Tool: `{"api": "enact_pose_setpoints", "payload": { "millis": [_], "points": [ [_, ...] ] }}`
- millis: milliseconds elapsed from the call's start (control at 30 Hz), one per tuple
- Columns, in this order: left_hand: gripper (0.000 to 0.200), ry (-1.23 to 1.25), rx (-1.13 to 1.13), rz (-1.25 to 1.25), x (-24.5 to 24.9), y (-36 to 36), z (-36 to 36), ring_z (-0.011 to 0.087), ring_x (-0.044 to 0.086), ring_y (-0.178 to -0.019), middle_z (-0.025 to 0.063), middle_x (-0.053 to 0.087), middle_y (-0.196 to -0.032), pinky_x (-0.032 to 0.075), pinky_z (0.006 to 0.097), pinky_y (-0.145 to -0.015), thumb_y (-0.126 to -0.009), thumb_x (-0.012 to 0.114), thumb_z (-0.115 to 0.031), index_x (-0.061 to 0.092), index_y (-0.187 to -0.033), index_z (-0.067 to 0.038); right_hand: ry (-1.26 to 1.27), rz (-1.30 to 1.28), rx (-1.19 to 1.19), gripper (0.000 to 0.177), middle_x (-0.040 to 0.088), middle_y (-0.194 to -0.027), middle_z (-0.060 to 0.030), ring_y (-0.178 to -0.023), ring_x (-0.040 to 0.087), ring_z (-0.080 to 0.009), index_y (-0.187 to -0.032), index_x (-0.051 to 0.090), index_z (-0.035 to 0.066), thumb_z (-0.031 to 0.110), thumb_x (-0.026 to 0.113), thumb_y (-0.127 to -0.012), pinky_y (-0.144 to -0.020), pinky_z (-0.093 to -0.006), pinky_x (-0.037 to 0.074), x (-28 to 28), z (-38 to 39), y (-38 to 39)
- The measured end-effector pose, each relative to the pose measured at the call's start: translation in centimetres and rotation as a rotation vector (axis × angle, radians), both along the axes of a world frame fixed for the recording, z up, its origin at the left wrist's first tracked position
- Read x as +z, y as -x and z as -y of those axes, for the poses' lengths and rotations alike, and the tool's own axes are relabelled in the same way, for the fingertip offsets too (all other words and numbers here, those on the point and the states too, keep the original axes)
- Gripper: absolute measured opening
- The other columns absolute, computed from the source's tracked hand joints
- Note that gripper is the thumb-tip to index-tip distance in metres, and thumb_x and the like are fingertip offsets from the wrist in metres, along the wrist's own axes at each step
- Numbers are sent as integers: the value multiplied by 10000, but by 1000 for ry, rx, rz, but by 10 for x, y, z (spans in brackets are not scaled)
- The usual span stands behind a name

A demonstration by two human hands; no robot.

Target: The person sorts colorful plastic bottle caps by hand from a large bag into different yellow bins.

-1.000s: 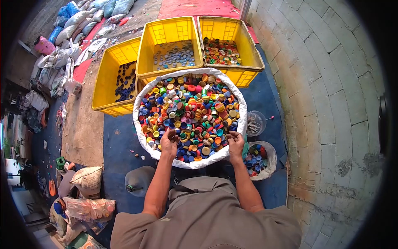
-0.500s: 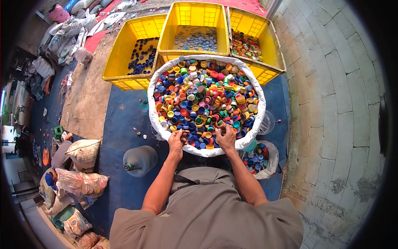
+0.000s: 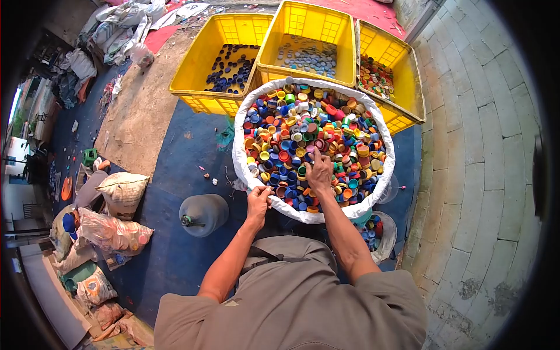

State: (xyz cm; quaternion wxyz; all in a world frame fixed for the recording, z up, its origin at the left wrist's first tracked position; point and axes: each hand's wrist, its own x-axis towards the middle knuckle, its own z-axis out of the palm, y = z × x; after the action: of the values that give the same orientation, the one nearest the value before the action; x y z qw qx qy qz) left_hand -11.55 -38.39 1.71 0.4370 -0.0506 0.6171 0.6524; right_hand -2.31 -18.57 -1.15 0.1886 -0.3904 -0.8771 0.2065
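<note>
A round basket with a white cloth rim (image 3: 240, 158) stands in front of me, heaped with plastic bottle caps (image 3: 284, 156) in many colours. My left hand (image 3: 258, 202) is at the rim's near left side, fingers pressed together; whatever is between them is too small to make out. Over the middle of the heap, my right hand (image 3: 319, 175) reaches down with the index finger stretched forward and the thumb apart, touching the caps. No cap shows clearly in its fingers.
Behind the basket stand three yellow crates: the left crate (image 3: 192, 70) holds dark blue caps, the middle crate (image 3: 356, 46) pale ones, the right crate (image 3: 413, 93) mixed colours. A large plastic bottle (image 3: 207, 214) lies left; a small sack (image 3: 386, 242) of caps sits right, near a block wall (image 3: 466, 175).
My right hand has moved from the basket's near edge forward into the heap. My left hand stays near the rim. The view has shifted, so the basket and crates appear further right.
</note>
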Motion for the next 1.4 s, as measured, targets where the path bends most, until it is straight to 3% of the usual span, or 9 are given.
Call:
{"api": "enact_pose_setpoints", "payload": {
  "millis": [200, 400, 433, 533, 700, 800, 1033, 1300, 1400],
  "points": [
    [157, 35, -14, -56, 1, -2, 3, 40, 481, -574, 59, 631, -831, 393, 193, -504, -900, 607, -163, 572, -953, -20, -8, 55, 6, 580, 709, -957, -23, -947, 546, -230, -1295, 471, 26, 119, 699, -770, -839, -382, 370, -13, -5, 5],
    [224, 193, -111, -473, 6, -9, -14, 91, 576, -689, 69, 670, -861, 447, 226, -641, -841, 667, -115, 574, -1000, 12, 53, -16, 13, 461, 709, -923, -34, -960, 561, -230, -1193, 550, 36, 113, 693, -761, -820, -382, 367, -9, -12, 1],
    [307, 215, -173, -526, 0, -7, -16, 160, 619, -782, 90, 684, -928, 469, 288, -723, -792, 696, -102, 567, -1049, 6, 36, -71, -7, 461, 704, -932, -75, -889, 586, -236, -1189, 553, 38, 103, 702, -758, -787, -379, 410, -4, -11, -1],
    [380, 262, -294, -967, -8, -7, -30, 235, 568, -827, 78, 685, -958, 447, 344, -801, -747, 712, -116, 559, -1081, -17, 487, -410, -181, 467, 695, -958, -127, -778, 608, -234, -1187, 556, 37, 94, 720, -753, -757, -371, 469, -2, -7, -10],
    [700, 319, -544, -1331, -20, 0, -57, 259, 508, -930, 21, 650, -1107, 390, 398, -850, -632, 760, -98, 478, -1271, -51, 1189, -892, -369, 512, 556, -725, 19, -738, 594, -73, -1207, 433, -36, 25, 703, -777, -720, -235, 513, 25, 6, -48],
    [705, 346, -654, -1405, -8, -1, -68, 246, 514, -903, 16, 656, -1089, 390, 383, -829, -630, 785, -110, 482, -1265, -65, 1435, -1100, -436, 397, 570, -874, -52, -739, 588, -171, -1173, 460, 13, 63, 566, -794, -735, -322, 514, 40, 18, -70],
    [651, 359, -764, -1512, -25, 2, -76, 254, 530, -882, 85, 646, -956, 393, 379, -784, -643, 776, -136, 528, -1235, -33, 1576, -1161, -421, 326, 561, -950, -69, -843, 563, -191, -1097, 523, 55, 136, 470, -785, -773, -344, 485, 29, 37, -106],
    [496, 281, -581, -1547, -25, 2, -73, 230, 569, -871, 98, 655, -934, 424, 349, -740, -714, 749, -164, 583, -1163, -30, 1542, -1069, -444, 177, 581, -874, -58, -794, 594, -178, -961, 569, 66, 187, 563, -832, -723, -325, 494, 23, 45, -102],
    [410, 43, -320, -889, -21, -2, -70, 185, 609, -831, 83, 651, -905, 464, 311, -695, -771, 706, -145, 583, -1143, -22, 1483, -984, -483, 164, 584, -806, -34, -733, 602, -143, -895, 575, 56, 201, 631, -844, -635, -286, 493, 22, 43, -89]
  ]
}}
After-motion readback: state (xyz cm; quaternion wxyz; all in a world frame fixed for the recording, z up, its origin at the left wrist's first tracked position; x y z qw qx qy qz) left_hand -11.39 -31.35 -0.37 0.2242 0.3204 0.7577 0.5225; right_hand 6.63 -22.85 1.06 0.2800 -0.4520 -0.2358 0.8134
